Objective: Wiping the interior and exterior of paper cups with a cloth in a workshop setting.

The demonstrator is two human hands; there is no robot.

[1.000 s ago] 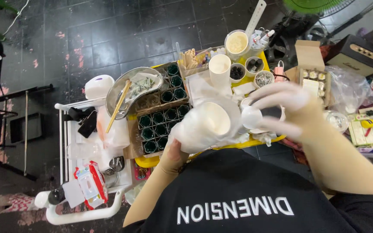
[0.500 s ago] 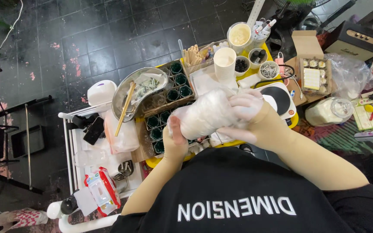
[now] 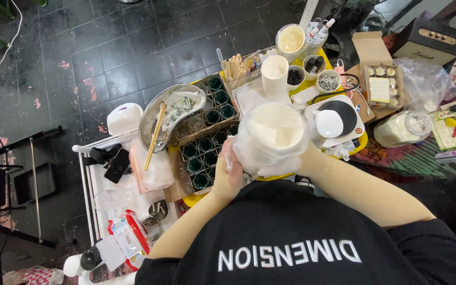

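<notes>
A clear plastic bag of white powder (image 3: 271,138) is held upright in front of my chest, its mouth open toward the camera. My left hand (image 3: 231,170) grips its left side from below. My right hand (image 3: 309,157) is mostly hidden behind the bag's right side, with the wrist showing against it. Under the bag lies a yellow tray (image 3: 364,143) carrying a small scale with a black round pan (image 3: 345,117) and a white cup (image 3: 329,123) on it. Left of the bag, several small dark green cups (image 3: 202,152) sit in a cardboard box.
A steel bowl with chopsticks (image 3: 171,116), a stack of paper cups (image 3: 274,74), a tub of cream liquid (image 3: 291,41), small pots (image 3: 294,76), wooden sticks (image 3: 235,67), a cardboard box (image 3: 381,79), a glass jar of white powder (image 3: 402,128), a white cart (image 3: 98,179) and a dark tiled floor.
The bag has turned from lying sideways to upright with its mouth facing up. My right hand slid from the top of the bag to behind it, uncovering the scale.
</notes>
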